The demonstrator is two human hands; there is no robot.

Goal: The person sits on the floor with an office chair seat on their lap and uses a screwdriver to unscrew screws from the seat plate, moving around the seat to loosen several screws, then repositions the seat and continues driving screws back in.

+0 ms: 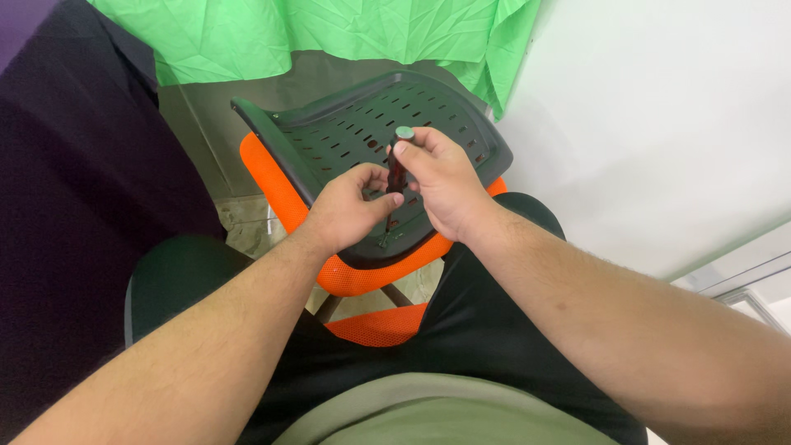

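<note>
Crumpled green cloth (pixel 329 33) above, dark fabric (pixel 74 189) at left, white wall (pixel 659 124) right.

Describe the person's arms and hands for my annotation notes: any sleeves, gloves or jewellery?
Both forearms are bare and hairy, with no sleeves in view. The left hand and right hand wear no gloves; no rings, watch or wristband show.

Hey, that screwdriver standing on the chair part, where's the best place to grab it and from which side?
Grip the dark red handle of the screwdriver, probably from above and the right, as the right hand does. It stands nearly upright on the black slotted chair panel, capped end up, and the left hand occupies the lower left.
</note>
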